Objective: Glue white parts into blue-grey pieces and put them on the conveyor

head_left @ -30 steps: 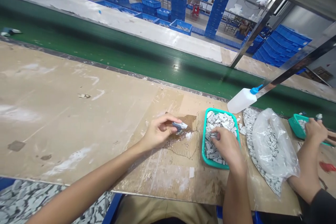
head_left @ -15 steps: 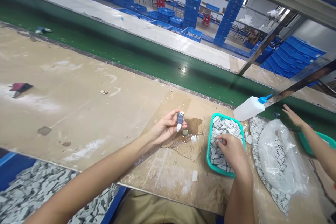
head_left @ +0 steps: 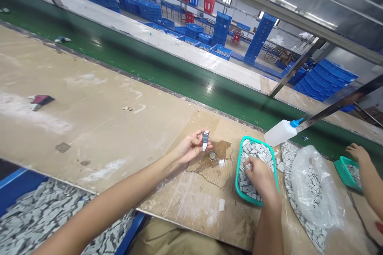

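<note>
Between the thumb and fingers of my left hand (head_left: 191, 147) is a small dark grey and white plastic piece (head_left: 205, 140), held upright above the table. My right hand (head_left: 261, 175) is over a green plastic basket (head_left: 238, 179) full of small light grey plastic pieces (head_left: 255, 150). Its thumb and forefinger are pinched together among them, and whatever they hold is hidden. Below my left hand, a small round metal cap (head_left: 212, 155) lies on a torn, wet-looking piece of cardboard (head_left: 220, 177).
A white bottle with a blue nozzle (head_left: 280, 132) leans behind the basket. To the right are a clear plastic bag (head_left: 314, 191) with grey pieces and a co-worker's hand (head_left: 357, 152) over another green basket (head_left: 341, 171). A green conveyor belt (head_left: 185, 83) runs behind the table.
My view has shifted slightly. My left hand keeps hold of the grey and white piece. My right hand stays at the basket, its thumb and forefinger now closer together. The co-worker's hand has moved nearer their basket.
</note>
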`<state>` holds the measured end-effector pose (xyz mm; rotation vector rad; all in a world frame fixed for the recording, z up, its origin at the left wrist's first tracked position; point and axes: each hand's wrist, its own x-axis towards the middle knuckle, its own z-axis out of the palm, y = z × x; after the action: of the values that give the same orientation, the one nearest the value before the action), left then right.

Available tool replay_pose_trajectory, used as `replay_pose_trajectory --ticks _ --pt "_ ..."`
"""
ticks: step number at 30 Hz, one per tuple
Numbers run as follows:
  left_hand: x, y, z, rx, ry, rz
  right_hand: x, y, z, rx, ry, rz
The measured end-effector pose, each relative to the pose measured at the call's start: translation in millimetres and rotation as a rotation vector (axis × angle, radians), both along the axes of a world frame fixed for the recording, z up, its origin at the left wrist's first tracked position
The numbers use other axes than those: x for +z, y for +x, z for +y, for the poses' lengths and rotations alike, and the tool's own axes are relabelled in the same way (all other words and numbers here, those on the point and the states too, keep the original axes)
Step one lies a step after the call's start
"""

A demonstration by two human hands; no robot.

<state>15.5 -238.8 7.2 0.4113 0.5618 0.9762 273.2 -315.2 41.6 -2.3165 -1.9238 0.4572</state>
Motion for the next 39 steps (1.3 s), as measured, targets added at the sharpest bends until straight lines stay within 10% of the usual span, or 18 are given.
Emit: replay_pose_trajectory --ticks 14,22,39 --pt "12.2 -11 27 0.29 0.077 0.155 2.3 17 4 -0.023 0.158 0.293" --pt "13.7 -56 60 0.557 -0.166 -0.056 -4.4 27 19 -0.096 0.342 0.43" --pt "18.4 -67 46 0.442 -0.128 0.028 -13.9 28 26 -0.05 0.417 0.502"
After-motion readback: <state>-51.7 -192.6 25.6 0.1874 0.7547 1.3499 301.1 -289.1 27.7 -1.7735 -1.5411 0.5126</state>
